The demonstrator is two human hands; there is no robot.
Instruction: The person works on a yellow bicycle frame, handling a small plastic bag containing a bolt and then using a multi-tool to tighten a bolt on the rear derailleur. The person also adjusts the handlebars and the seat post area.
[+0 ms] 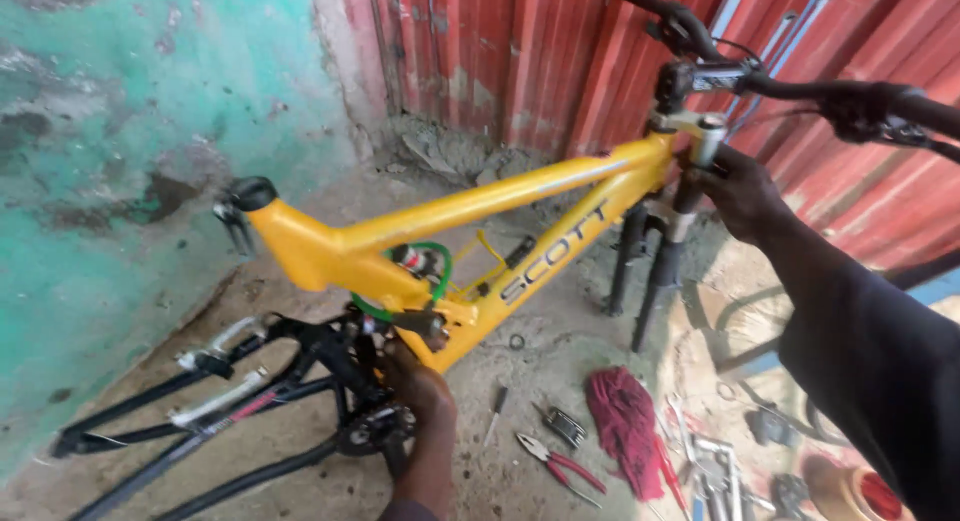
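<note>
The yellow bike frame point(470, 206) is the biggest thing in front of you and the landmark for all the rest. It stands upright on the dusty ground, its long axis running from lower left to upper right: the seat end points left toward the green wall point(120, 131), the head end points up and right toward the red metal doors point(520, 51). At the head end, the black handlebars point(790, 81) cross above the frame and the dark fork legs point(655, 261) hang down to the ground. At the low rear end, the black swingarm tubes point(200, 421) stretch left along the ground.

Your right hand point(740, 191) grips the frame's head end just below the handlebars, fingers wrapped around the top of the fork. Your left hand point(415, 396) is under the frame's lowest point, by the dark chainring point(375, 431); its fingers are tucked among the black parts, so you cannot tell how far they are closed or what they hold.

Below and to the right of the frame lies a red rag point(625, 411). Left of the rag, still below the frame, lie red-handled pliers point(560, 468), a folding multi-tool point(565, 424) and a small screwdriver point(495, 411).
</note>
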